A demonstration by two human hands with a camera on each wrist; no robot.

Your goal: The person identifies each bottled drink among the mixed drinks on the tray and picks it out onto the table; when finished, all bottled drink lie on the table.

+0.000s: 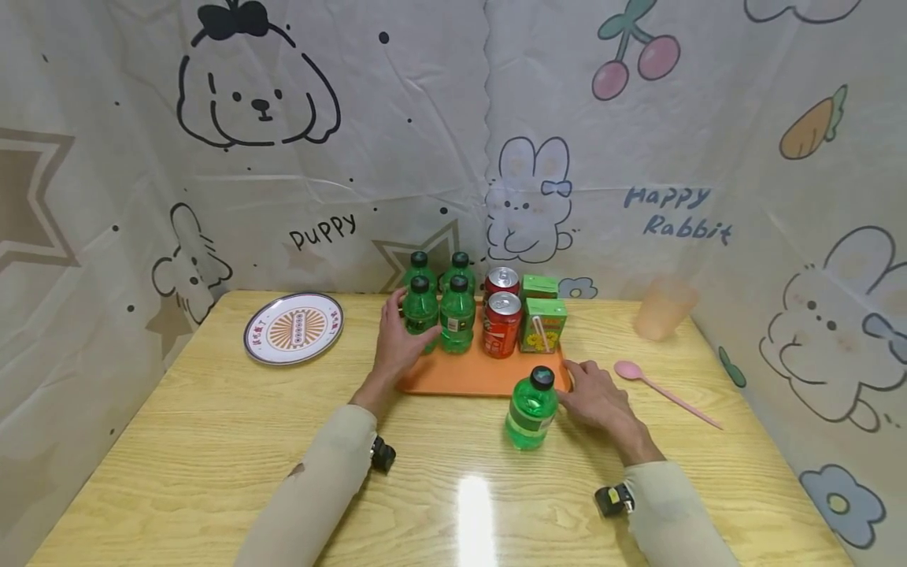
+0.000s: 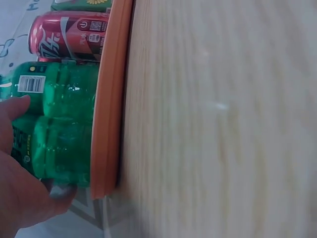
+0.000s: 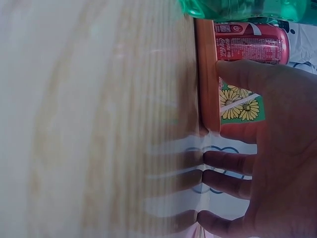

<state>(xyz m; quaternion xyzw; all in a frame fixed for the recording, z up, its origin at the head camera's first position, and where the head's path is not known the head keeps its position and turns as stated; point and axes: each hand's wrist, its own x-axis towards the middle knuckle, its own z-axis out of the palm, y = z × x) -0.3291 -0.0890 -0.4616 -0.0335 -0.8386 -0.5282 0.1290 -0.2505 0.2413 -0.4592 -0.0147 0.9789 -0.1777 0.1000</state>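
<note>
An orange tray point(image 1: 460, 376) holds several green bottles point(image 1: 457, 319), two red cola cans point(image 1: 501, 327) and two green juice boxes point(image 1: 543, 327). My left hand point(image 1: 400, 339) is round the front-left bottle point(image 2: 64, 148), with the thumb across its front and the fingers along its far left side. At the tray's front right corner, my right hand point(image 1: 595, 394) has its thumb by the front edge and its index finger by the side; the other fingertips rest on the table, spread and fairly straight. Another green bottle point(image 1: 531, 409) stands upright on the table before the tray, left of that hand.
A patterned white plate point(image 1: 294, 329) lies at the back left of the wooden table point(image 1: 234, 441). To the right are a pink spoon point(image 1: 666, 391) and a pale orange cup point(image 1: 664, 311). A printed cloth point(image 1: 425, 102) hangs behind and along both sides.
</note>
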